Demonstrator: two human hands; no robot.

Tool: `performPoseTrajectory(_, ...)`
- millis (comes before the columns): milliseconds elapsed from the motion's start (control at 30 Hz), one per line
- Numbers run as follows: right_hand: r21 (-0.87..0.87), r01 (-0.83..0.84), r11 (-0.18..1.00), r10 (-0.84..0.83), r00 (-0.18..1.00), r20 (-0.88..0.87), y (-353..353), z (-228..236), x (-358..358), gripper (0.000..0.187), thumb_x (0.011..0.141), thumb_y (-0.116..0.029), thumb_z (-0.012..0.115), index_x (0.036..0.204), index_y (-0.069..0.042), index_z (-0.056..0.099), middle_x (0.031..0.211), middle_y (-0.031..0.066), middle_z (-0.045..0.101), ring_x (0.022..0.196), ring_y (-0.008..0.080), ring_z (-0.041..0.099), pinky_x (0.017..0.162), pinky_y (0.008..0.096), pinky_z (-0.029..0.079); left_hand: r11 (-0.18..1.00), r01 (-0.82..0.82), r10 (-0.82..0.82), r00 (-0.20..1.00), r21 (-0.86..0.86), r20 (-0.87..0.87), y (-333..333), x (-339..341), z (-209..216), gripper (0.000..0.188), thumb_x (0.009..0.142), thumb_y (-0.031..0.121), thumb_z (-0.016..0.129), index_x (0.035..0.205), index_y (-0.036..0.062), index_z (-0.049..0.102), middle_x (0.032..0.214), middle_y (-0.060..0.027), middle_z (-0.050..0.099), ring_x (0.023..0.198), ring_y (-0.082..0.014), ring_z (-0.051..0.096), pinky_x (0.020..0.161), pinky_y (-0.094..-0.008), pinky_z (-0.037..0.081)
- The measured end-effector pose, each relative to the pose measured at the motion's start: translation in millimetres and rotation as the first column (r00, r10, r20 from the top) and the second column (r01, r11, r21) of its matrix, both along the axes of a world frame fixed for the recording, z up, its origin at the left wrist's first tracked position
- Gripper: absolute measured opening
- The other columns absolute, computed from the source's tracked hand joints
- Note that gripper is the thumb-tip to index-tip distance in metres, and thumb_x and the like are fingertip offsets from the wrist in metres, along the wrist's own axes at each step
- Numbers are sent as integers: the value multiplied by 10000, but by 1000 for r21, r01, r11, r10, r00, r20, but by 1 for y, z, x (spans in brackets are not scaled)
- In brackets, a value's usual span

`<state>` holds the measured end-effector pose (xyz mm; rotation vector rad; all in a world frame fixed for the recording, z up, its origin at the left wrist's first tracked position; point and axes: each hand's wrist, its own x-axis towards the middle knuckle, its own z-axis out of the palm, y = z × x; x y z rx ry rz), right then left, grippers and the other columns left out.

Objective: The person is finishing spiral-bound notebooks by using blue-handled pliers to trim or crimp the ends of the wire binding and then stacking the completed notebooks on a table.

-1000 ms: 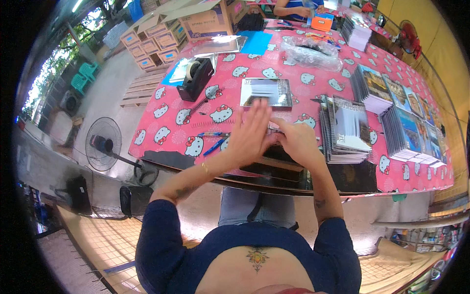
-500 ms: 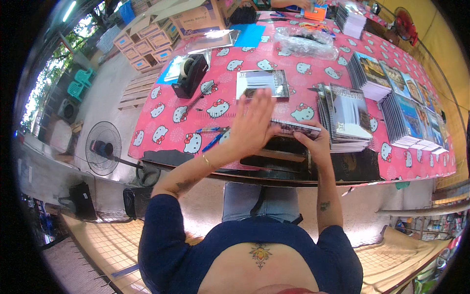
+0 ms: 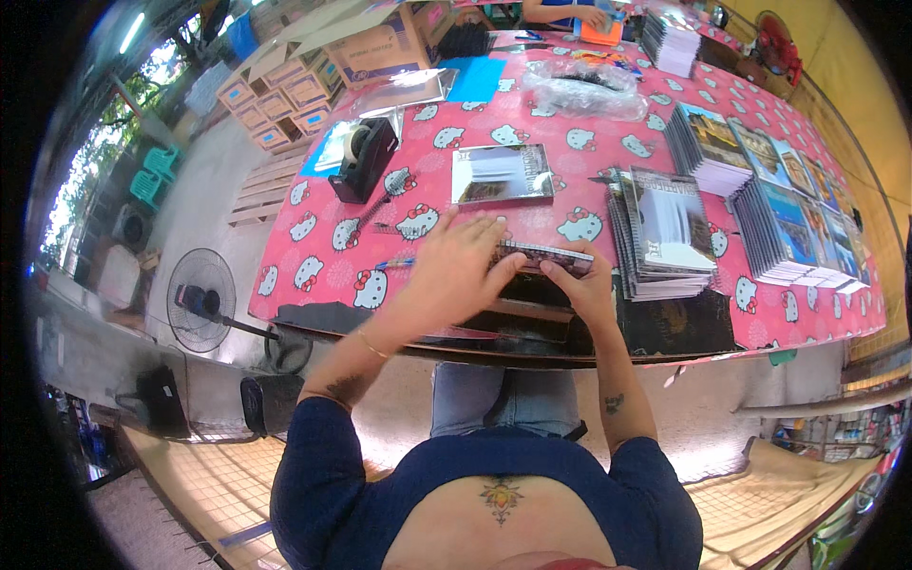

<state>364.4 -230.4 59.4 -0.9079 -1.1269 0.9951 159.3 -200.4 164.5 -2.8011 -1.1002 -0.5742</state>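
Note:
Close to the table's near edge, my right hand (image 3: 581, 280) grips the right end of a spiral notebook (image 3: 546, 254), its bound edge turned up. My left hand (image 3: 461, 261) is at the other end, thumb on the near side and fingers stretched past the far side; they partly cover the notebook. Beyond it another notebook (image 3: 502, 174) with a pale, glossy cover lies flat. A loose wire coil (image 3: 404, 228) lies by my left fingers. To the right stands a stack of similar spiral notebooks (image 3: 670, 228).
A black tape dispenser (image 3: 366, 161) stands at the left. More notebook stacks (image 3: 798, 233) line the right side. Clear plastic wrap (image 3: 584, 90) and a blue sheet (image 3: 475, 79) lie farther back. Another person's hand (image 3: 594, 17) holds something orange. A standing fan (image 3: 201, 296) is left of the table.
My left hand has come down from its raised, spread position onto the left end of the notebook. The right hand and notebook have shifted slightly left in view.

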Motion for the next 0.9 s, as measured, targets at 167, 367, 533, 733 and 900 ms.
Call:
performPoseTrajectory(167, 33, -24, 999, 23, 999, 42, -3, 4, -2, 164, 853, -21, 764, 969, -40, 650, 864, -26, 663, 787, 38, 585, 704, 209, 465, 848, 101, -252, 940, -521, -229, 49, -9, 17, 504, 912, 480, 601, 954, -20, 648, 791, -236, 650, 778, -416, 649, 707, -510, 480)
performPoseTrajectory(367, 49, -8, 999, 7, 999, 33, -1, -2, -1, 161, 853, -18, 762, 971, -42, 655, 860, -21, 665, 797, 43, 589, 714, 210, 465, 896, 169, -168, 985, -410, 38, 51, -13, 0, 344, 931, 374, 621, 910, 35, 672, 845, -165, 673, 851, -368, 656, 787, -478, 482)
performPoseTrajectory(533, 75, -17, 997, 15, 1000, 24, -1, -5, -2, 161, 854, -5, 756, 979, -33, 658, 881, -5, 672, 815, 57, 599, 737, 224, 480, 958, 126, -161, 980, 257, 118, 30, -10, -25, 183, 864, 248, 704, 967, 100, 670, 912, -53, 692, 994, -253, 662, 1026, -479, 408)
performPoseTrajectory(733, 90, -8, 996, 6, 1000, 15, -1, -8, -3, 162, 849, 3, 758, 975, -22, 659, 900, 9, 679, 808, 67, 604, 736, 232, 486, 982, 42, -53, 997, 184, 55, 23, -8, -30, 580, 877, 482, 639, 1231, 29, 562, 1367, -203, 519, 1394, -379, 386, 1115, -648, 217)
performPoseTrajectory(900, 86, 54, 995, -58, 997, 44, 2, -10, -8, 177, 834, -15, 776, 969, -24, 662, 852, -3, 680, 777, 55, 598, 704, 231, 490, 999, -10, 10, 1000, 32, 12, -31, -3, -97, 907, 872, 600, 557, 1445, -70, 344, 1547, -286, 281, 1446, -458, 252, 1118, -675, 167)
